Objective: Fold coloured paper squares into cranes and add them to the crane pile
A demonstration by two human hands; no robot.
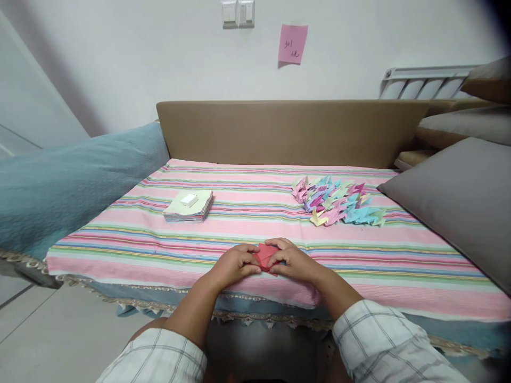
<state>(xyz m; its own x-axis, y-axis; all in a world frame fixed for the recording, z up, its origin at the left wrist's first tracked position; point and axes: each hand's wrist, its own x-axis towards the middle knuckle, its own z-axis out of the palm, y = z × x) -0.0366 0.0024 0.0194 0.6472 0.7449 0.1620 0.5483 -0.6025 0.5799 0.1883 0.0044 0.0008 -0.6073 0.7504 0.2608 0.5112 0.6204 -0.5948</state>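
Hands point(236, 263) in close pinch on red paper point(264, 254)

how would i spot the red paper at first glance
Start at the pink striped cloth before the brown backrest. Near its front edge, the left hand and right hand hold a folded red paper. It alone is held, apart from the paper stack and multicoloured folded shapes.

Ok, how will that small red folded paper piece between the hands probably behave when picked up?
The small red folded paper piece should be light, since it fits between the left hand and right hand. Visible fold lines suggest layers, so it may feel fairly stiff, though its thin-looking edges could crease.
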